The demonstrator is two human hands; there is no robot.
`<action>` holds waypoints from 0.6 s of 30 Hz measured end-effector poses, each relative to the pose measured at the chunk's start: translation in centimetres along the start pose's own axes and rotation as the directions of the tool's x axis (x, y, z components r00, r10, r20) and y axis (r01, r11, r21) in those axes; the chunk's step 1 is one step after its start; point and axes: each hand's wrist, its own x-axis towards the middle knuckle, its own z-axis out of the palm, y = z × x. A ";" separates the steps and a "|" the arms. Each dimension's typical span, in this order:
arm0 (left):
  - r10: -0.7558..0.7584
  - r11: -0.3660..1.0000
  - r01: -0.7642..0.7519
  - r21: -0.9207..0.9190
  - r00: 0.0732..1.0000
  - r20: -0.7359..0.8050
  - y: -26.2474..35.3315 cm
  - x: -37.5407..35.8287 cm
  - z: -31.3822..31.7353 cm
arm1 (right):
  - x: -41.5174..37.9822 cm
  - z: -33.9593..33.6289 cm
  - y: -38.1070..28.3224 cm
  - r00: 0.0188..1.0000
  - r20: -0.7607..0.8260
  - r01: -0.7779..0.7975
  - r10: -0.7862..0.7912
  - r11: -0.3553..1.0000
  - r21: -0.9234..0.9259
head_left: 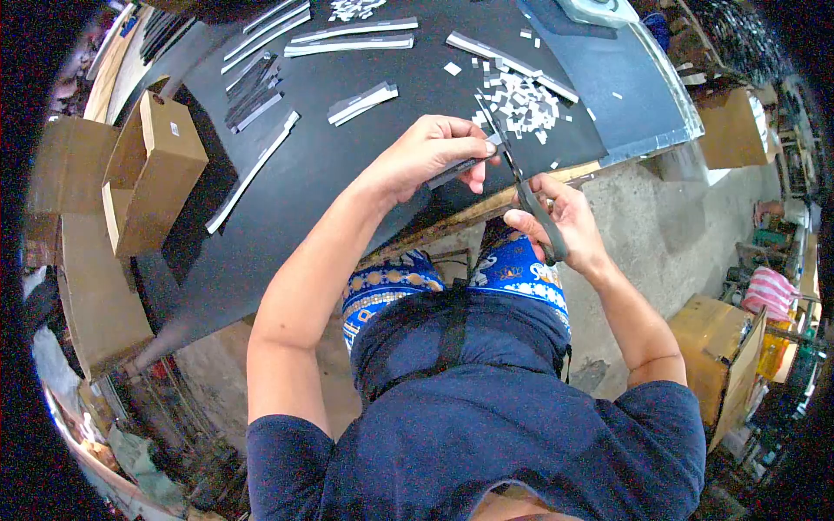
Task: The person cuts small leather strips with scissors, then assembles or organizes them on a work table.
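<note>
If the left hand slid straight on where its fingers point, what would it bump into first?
The left hand would probably meet the scissors held in the right hand: the blades cross just ahead of its fingertips. Depth is hard to judge from one picture.

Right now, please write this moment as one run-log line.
left hand: holds thin dark strip | right hand: holds dark-handled metal scissors | nearby: small white pieces on black tabletop

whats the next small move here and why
Probably close the scissors on the strip: the left hand pinches it near the blades, the right hand holds the scissors, and small white pieces lie just beyond.
</note>
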 end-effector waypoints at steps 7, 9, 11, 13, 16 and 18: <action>-0.198 0.978 0.197 -0.065 0.980 -0.005 -0.9 1.3 -1.0 | 0.8 -0.5 0.3 0.987 -0.012 -0.162 0.162 0.986 -0.041; -0.228 0.972 0.227 -0.063 0.974 -0.008 -1.0 1.5 -1.3 | 1.0 -0.6 0.5 0.985 -0.010 -0.173 0.173 0.985 -0.010; -0.259 0.964 0.257 -0.063 0.966 -0.020 -1.0 1.3 -1.5 | 1.2 -0.6 0.2 0.983 0.001 -0.184 0.184 0.983 0.019; -0.260 0.959 0.256 -0.123 0.965 -0.016 -0.6 0.9 -1.0 | 1.2 -1.1 -0.8 0.981 -0.006 -0.192 0.192 0.981 -0.030; -0.215 0.976 0.209 -0.067 0.973 -0.085 -0.8 -0.2 -0.9 | 2.1 -3.8 -1.4 0.995 -0.105 -0.019 0.002 0.986 -0.166; -0.147 0.989 0.144 -0.028 0.970 -0.193 -0.7 -0.9 -0.7 | 2.7 -6.6 -2.2 0.946 -0.257 0.067 -0.199 0.894 -0.444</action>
